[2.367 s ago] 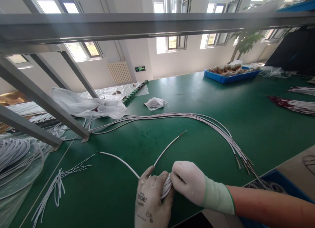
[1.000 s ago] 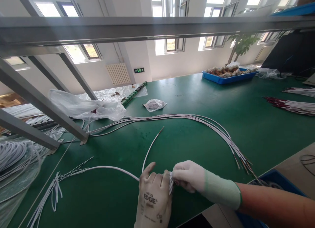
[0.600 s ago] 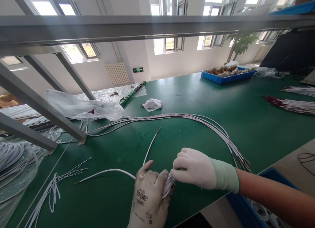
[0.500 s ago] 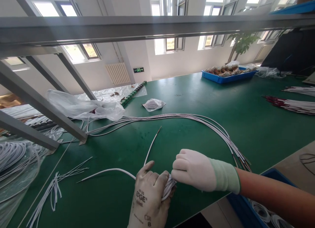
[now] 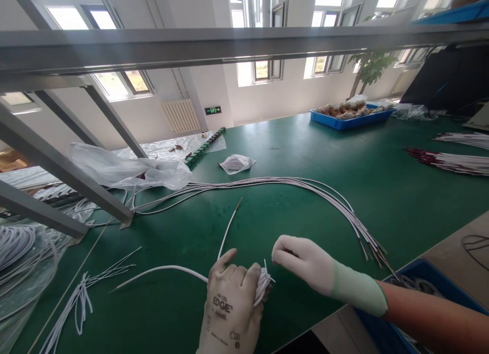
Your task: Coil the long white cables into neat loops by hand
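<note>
My left hand (image 5: 233, 300), in a grey work glove with printed lettering, is closed around a coiled white cable (image 5: 263, 288). The cable's two free ends stick out beyond the glove, one curving left and the other up. A thin white tie, its short ends poking up, shows at the coil's right side. Much of the coil is hidden under the glove. Off to the right of the coil and apart from it, my right hand (image 5: 305, 262), in a white glove with a pale green cuff, has its fingers curled together. Nothing shows in them.
Loose white ties (image 5: 82, 300) lie at the left. Long cables (image 5: 267, 181) arc across the green table (image 5: 298, 211). A blue bin (image 5: 420, 267) stands by the right edge, a blue tray (image 5: 344, 122) at the back. Metal shelf legs (image 5: 80, 175) rise at the left.
My right hand has drawn away from the coil to the right, uncovering the tie's ends. My left hand keeps hold of the coiled cable. The view has shifted slightly.
</note>
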A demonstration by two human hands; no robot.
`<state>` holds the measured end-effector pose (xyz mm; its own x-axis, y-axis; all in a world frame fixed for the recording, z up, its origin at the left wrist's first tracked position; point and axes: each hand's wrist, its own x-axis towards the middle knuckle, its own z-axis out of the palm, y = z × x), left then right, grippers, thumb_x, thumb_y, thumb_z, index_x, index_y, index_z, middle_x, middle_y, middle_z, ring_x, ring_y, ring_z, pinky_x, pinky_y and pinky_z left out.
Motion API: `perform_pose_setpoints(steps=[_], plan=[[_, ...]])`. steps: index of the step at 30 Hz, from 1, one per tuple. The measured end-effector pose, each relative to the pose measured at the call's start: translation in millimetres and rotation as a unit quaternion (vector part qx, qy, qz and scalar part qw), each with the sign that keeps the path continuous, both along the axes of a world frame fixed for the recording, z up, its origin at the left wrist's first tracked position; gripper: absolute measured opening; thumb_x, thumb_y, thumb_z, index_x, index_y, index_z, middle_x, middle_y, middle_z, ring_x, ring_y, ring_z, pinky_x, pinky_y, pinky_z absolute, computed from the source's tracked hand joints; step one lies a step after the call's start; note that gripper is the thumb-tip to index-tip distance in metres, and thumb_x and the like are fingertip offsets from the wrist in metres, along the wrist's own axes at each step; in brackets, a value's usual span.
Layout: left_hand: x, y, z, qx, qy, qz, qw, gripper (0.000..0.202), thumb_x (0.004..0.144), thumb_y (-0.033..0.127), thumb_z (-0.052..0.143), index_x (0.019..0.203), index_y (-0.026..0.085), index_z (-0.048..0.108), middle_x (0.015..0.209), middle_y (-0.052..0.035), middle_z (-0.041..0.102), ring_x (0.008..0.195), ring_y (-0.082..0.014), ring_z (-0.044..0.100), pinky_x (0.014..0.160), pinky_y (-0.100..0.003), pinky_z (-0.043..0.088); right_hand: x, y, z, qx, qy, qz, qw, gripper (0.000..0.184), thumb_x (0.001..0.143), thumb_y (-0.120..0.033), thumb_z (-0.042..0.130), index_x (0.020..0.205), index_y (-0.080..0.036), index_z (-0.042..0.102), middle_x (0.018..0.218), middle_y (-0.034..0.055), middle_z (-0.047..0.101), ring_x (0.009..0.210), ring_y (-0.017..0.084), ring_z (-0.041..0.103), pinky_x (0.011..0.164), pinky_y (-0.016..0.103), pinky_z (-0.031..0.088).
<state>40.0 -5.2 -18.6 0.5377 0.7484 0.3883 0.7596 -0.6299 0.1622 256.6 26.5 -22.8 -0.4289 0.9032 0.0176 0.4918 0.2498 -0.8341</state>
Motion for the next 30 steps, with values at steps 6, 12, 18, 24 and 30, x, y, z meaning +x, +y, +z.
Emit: perform_pose_setpoints(steps=[6,12,18,24,30], plan=[[-11.4,-0.7,6.6,-0.015,-0.052,-0.007,0.999,0.023,0.095,0.022,0.058,0.118,0.027,0.059,0.088,0.0012,0.074,0.087,-0.0252,0.074,0.101,-0.067,0.057,6.3,5.3,12.0,0.408,-0.218,0.174,0.869,0.017,0.106,-0.029,0.053,0.098,-0.02,0.065,0.092,0.0052,0.064,0.073,0.018,0.05,0.067,0.034,0.035],[-7.8,-3.9,10.8,-0.016,-0.046,-0.039,0.998,0.03,0.089,0.02,0.065,0.117,0.027,0.06,0.087,0.0019,0.075,0.087,-0.0253,0.074,0.105,-0.06,0.057,5.5,12.8,24.4,0.503,-0.251,0.22,0.798,0.007,0.096,-0.018,0.059,0.093,-0.022,0.065,0.082,0.0007,0.06,0.064,0.017,0.037,0.061,0.035,0.028],[1.0,-4.8,10.0,0.019,0.022,-0.018,0.999,0.03,0.086,0.016,0.064,0.115,0.018,0.064,0.084,-0.0023,0.078,0.085,-0.0264,0.075,0.101,-0.065,0.057,-7.0,0.8,16.7,0.403,-0.217,0.194,0.868,0.018,0.1,-0.02,0.048,0.085,-0.019,0.057,0.082,0.0042,0.055,0.069,0.019,0.039,0.065,0.037,0.032],[7.0,4.0,2.0,0.153,0.132,-0.022,0.979,0.036,0.08,0.0,0.047,0.106,0.012,0.068,0.082,-0.0112,0.079,0.078,-0.0283,0.077,0.096,-0.059,0.061,-33.2,-10.6,-8.9,-0.058,-0.038,-0.043,0.997,0.023,0.1,-0.02,0.041,0.077,-0.024,0.042,0.069,-0.0015,0.05,0.062,0.016,0.047,0.057,0.028,0.038],[-1.5,6.0,4.4,0.046,0.002,-0.012,0.999,0.025,0.089,0.015,0.055,0.112,0.023,0.063,0.084,-0.0014,0.077,0.084,-0.0271,0.076,0.096,-0.063,0.061,-13.0,-2.8,1.5,-0.026,0.055,-0.034,0.998,0.023,0.103,-0.026,0.045,0.084,-0.021,0.054,0.07,-0.0037,0.053,0.062,0.013,0.05,0.057,0.025,0.042]])
